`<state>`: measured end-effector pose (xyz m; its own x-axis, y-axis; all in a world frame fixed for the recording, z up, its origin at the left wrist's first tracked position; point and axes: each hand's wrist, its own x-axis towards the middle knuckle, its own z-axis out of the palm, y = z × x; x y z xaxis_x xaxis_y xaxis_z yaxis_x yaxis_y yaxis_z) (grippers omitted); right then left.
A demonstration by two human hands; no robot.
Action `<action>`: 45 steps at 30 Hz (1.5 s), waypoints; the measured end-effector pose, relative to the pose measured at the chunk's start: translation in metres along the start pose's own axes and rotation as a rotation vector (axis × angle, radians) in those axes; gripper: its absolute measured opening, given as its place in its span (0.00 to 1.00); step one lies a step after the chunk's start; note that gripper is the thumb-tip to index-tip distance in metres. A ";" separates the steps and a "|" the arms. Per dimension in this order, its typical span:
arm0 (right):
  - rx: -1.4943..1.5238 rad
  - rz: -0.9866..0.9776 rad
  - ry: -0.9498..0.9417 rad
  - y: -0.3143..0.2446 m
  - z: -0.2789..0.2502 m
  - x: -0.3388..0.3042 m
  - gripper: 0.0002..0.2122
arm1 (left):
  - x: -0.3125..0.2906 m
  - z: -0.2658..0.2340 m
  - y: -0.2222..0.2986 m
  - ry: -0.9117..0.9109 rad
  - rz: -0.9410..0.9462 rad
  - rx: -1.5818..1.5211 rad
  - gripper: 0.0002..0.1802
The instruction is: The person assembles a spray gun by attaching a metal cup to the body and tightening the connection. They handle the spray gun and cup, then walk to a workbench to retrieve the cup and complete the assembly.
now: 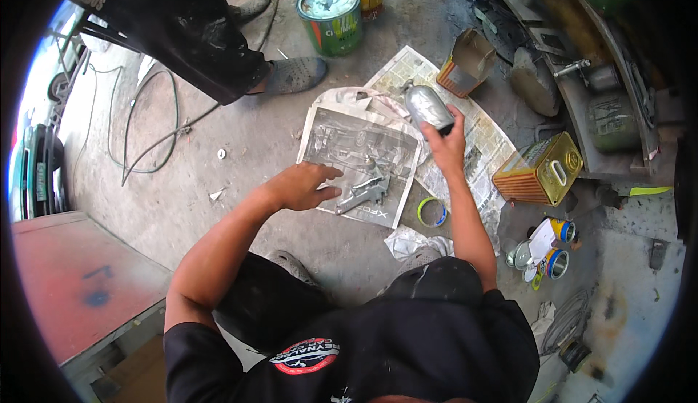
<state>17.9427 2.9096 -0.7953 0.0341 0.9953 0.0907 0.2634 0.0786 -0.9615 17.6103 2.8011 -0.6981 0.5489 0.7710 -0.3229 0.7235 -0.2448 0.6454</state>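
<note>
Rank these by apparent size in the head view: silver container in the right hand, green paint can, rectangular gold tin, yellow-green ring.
1. Rectangular gold tin and green paint can: too alike to rank.
2. Silver container, perhaps enlarged by nearness.
3. Yellow-green ring.

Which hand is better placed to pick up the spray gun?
Likely the left hand: it looks empty and is close beside the spray gun. The right hand is farther off and grips the silver container.
</note>
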 end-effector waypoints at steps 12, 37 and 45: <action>0.855 0.372 -0.394 -0.078 0.005 -0.065 0.36 | 0.048 -0.015 0.057 0.639 -0.135 -0.939 0.22; 0.035 -0.201 -0.440 -0.108 0.011 -0.086 0.55 | 0.043 -0.024 0.040 0.583 -0.132 -1.310 0.14; 0.363 -0.092 -0.572 -0.104 0.018 -0.092 0.59 | 0.044 -0.020 0.058 0.525 -0.050 -0.677 0.15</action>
<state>17.8948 2.8111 -0.7079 -0.5145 0.8489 0.1211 -0.1026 0.0792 -0.9916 17.6679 2.8324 -0.6605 0.1375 0.9846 -0.1080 0.2445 0.0719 0.9670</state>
